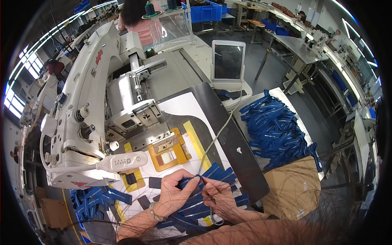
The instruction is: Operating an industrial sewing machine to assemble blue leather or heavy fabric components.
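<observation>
Blue cloth makes up the strip (185, 182) between the two hands, the left hand (175, 192) and right hand (217, 197) both pinching it narrowly. It looks light, soft and hardly fragile; I'd grip it near an end. Beneath the hands, more strips (220, 173) lie on the desk (247, 173); leftward stands a sewing machine (83, 102), and beyond the right hand, a grey workshop floor (255, 57).

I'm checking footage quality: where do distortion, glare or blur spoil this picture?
Head view: ceiling lights bow along the dark rim; head view: windows at left look washed out; head view: blurred dark hairs streak the lower part, crossing the cardboard, while the left hand and right hand look fairly sharp.
</observation>
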{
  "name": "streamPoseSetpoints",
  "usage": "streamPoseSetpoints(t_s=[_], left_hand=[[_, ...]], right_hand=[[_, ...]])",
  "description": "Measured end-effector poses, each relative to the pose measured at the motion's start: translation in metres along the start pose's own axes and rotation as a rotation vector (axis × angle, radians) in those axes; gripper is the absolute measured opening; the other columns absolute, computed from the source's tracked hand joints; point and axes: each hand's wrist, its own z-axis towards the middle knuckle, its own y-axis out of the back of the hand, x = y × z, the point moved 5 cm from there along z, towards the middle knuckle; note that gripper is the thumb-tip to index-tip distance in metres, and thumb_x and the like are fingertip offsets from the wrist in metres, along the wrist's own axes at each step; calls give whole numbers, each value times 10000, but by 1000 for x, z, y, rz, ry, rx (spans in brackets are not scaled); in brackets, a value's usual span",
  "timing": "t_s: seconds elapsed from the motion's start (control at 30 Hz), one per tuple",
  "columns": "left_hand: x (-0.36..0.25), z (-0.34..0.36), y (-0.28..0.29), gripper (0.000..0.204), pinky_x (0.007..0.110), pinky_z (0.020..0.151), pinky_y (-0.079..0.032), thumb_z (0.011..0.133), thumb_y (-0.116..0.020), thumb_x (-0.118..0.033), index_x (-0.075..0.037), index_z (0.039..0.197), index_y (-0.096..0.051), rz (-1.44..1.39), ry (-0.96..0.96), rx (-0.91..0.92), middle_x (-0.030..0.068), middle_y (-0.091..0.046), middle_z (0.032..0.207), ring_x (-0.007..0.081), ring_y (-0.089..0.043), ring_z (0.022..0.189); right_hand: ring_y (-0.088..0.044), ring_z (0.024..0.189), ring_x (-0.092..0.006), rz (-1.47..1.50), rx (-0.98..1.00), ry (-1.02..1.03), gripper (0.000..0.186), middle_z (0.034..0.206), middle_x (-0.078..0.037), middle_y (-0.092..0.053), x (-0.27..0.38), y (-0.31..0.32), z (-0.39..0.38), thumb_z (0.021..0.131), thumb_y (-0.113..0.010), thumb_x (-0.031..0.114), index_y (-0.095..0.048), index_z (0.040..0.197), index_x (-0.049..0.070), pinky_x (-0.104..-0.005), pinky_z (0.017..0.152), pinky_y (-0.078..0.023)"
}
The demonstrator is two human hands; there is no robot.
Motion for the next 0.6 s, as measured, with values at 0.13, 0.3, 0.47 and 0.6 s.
streamPoseSetpoints(t_s=[0.13,0.3,0.47,0.6], left_hand=[[4,-1,-1,111,205,635,-456,833,-663,-67,18,835,-592,-5,7,35,36,-636,775,59,-556,704],[8,-1,0,102,202,623,-455,841,-651,-65,19,835,-594,19,-13,39,36,-637,772,53,-553,698],[4,-1,-1,97,192,588,-425,822,-663,-78,6,800,-619,-63,53,2,0,-608,701,34,-507,664],[2,0,-2,94,188,580,-417,825,-659,-75,4,797,-618,-78,22,-4,-11,-600,697,28,-491,659]], right_hand=[[-359,523,-31,18,40,-13,362,721,0,-467,2,-2,-1,952,-491,173,-482,1273,4,-168,441,-282],[-323,454,-29,4,21,-23,362,691,-7,-460,0,-2,0,964,-459,159,-455,1284,-9,-174,418,-263],[-319,458,-27,13,31,-15,356,684,-2,-453,1,-2,-1,965,-455,156,-458,1281,-9,-171,418,-256],[-323,468,-25,19,32,-10,354,685,4,-450,0,-2,0,963,-460,156,-465,1276,-8,-170,422,-256]])
